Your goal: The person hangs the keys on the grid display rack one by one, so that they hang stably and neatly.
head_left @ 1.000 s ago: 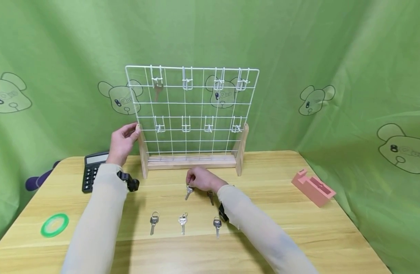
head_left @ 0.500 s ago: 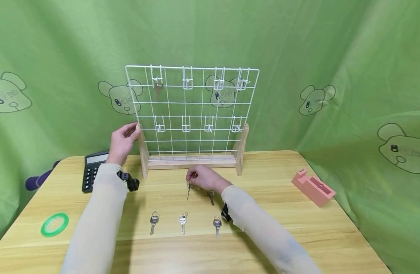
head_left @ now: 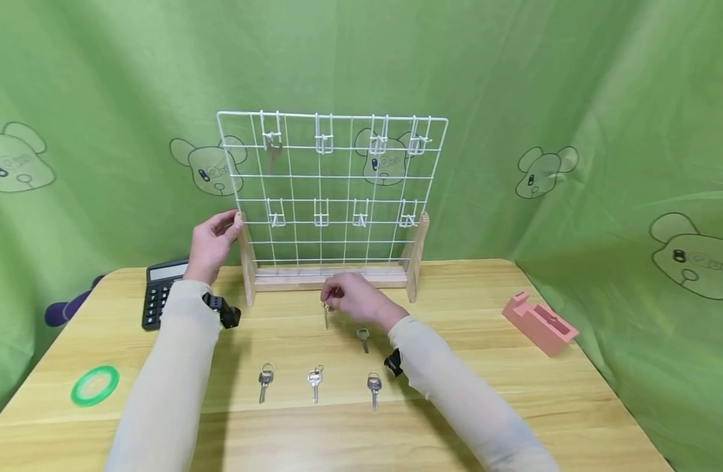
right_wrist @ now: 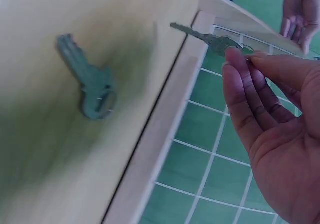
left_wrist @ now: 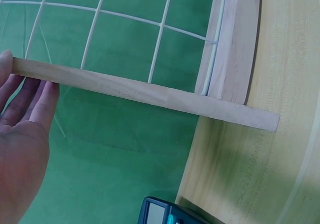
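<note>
My right hand (head_left: 356, 298) pinches a key (head_left: 326, 316) by its ring between thumb and fingertips, in front of the rack's base. In the right wrist view that key (right_wrist: 216, 42) hangs clear of the wood with its blade pointing away from the fingers. My left hand (head_left: 210, 244) grips the top of the wooden side post (head_left: 246, 262) of a white wire grid rack (head_left: 337, 177). In the left wrist view the thumb lies on one side of the post (left_wrist: 125, 89) and fingers on the other. One key (head_left: 273, 154) hangs from the rack's top left hook.
Another key (head_left: 364, 339) lies under the right forearm, and several keys lie in a row nearer the front, one of them a silver key (head_left: 315, 383). Around them are a calculator (head_left: 160, 295), a green tape roll (head_left: 95, 385) and a pink tape dispenser (head_left: 539, 324).
My right hand has lifted the pinched key off the table and moved it up and slightly toward the rack. The left hand stays on the post.
</note>
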{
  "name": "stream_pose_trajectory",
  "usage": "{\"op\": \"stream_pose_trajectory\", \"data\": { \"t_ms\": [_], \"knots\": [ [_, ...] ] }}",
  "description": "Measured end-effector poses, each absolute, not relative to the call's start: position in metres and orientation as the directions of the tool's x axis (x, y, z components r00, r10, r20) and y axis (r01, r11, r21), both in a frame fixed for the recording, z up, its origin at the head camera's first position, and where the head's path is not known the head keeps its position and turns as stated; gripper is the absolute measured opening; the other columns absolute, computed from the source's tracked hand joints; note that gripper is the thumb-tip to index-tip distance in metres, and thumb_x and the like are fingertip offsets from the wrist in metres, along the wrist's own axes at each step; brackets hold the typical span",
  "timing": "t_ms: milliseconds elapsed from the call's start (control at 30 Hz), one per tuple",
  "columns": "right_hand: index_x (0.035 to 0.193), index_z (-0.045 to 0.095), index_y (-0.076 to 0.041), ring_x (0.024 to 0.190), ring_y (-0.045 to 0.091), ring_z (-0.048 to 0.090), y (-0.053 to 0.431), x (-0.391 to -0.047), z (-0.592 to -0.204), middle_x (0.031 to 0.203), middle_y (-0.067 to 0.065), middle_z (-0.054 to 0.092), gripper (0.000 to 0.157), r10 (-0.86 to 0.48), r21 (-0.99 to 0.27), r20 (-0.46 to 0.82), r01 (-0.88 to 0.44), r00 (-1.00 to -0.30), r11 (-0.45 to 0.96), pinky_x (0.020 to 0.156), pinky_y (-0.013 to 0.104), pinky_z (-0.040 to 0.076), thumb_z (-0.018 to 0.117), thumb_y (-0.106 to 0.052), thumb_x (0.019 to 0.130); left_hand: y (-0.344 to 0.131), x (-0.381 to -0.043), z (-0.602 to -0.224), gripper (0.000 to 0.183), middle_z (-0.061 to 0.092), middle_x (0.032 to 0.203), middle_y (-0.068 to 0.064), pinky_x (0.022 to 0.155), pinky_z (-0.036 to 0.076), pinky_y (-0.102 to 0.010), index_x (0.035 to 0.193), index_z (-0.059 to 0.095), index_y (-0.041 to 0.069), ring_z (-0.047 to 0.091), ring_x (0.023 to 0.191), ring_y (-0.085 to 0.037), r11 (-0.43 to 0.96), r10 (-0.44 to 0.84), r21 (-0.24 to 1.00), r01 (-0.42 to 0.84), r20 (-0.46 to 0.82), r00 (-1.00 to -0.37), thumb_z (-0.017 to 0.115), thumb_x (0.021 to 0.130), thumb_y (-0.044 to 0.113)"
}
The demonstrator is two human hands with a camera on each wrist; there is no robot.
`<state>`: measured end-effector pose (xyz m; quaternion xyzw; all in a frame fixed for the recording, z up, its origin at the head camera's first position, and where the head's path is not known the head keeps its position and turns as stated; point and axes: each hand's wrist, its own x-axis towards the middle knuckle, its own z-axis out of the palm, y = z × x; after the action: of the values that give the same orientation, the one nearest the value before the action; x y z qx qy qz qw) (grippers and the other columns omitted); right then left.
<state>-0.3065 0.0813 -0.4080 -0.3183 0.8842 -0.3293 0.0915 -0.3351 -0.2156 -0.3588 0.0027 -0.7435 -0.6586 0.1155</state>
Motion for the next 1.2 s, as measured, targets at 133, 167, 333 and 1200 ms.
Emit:
{"op": "stream_pose_trajectory", "data": {
  "t_ms": [133,167,333,1200],
  "knots": [
    [0.097,0.068,-0.007,0.079,0.010,0.063,0.080,-0.304,-0.397,0.086,-0.001,0.066,0.008,-0.636,-0.618,0.086,-0.542,-0.767,0.570,0.075,0.021,0.056,0.066,-0.001,0.092,-0.216,-0.336,-0.360,0.045,0.047,0.145,-0.016,0.106,0.043,-0.028,0.143,0.047,0.004,0.048,0.129,-0.027,0.135,-0.165,0.980,0.145,0.167,-0.972,0.058,0.100,0.014],
    [0.097,0.069,-0.006,0.078,0.009,0.063,0.080,-0.303,-0.395,0.086,-0.001,0.066,0.008,-0.641,-0.611,0.095,-0.552,-0.762,0.567,0.075,0.021,0.056,0.066,-0.001,0.092,-0.216,-0.336,-0.360,0.045,0.048,0.145,-0.016,0.106,0.043,-0.027,0.143,0.047,0.004,0.048,0.129,-0.026,0.139,-0.165,0.980,0.146,0.168,-0.972,0.058,0.100,0.014],
    [0.098,0.070,-0.006,0.077,0.008,0.063,0.083,-0.300,-0.386,0.086,-0.003,0.067,0.008,-0.648,-0.584,0.145,-0.593,-0.748,0.554,0.074,0.020,0.056,0.066,-0.001,0.092,-0.215,-0.336,-0.360,0.046,0.048,0.145,-0.014,0.106,0.043,-0.026,0.143,0.047,0.004,0.048,0.129,-0.025,0.147,-0.158,0.978,0.151,0.174,-0.972,0.058,0.100,0.015],
    [0.098,0.070,-0.006,0.083,0.012,0.062,0.094,-0.296,-0.334,0.092,-0.001,0.064,0.009,-0.525,-0.585,0.393,-0.646,-0.755,0.490,0.075,0.021,0.057,0.069,-0.002,0.090,-0.215,-0.336,-0.360,0.046,0.048,0.145,-0.012,0.106,0.043,-0.026,0.143,0.048,0.006,0.048,0.129,-0.023,0.160,-0.158,0.977,0.141,0.166,-0.973,0.059,0.100,0.017]
  ]
}}
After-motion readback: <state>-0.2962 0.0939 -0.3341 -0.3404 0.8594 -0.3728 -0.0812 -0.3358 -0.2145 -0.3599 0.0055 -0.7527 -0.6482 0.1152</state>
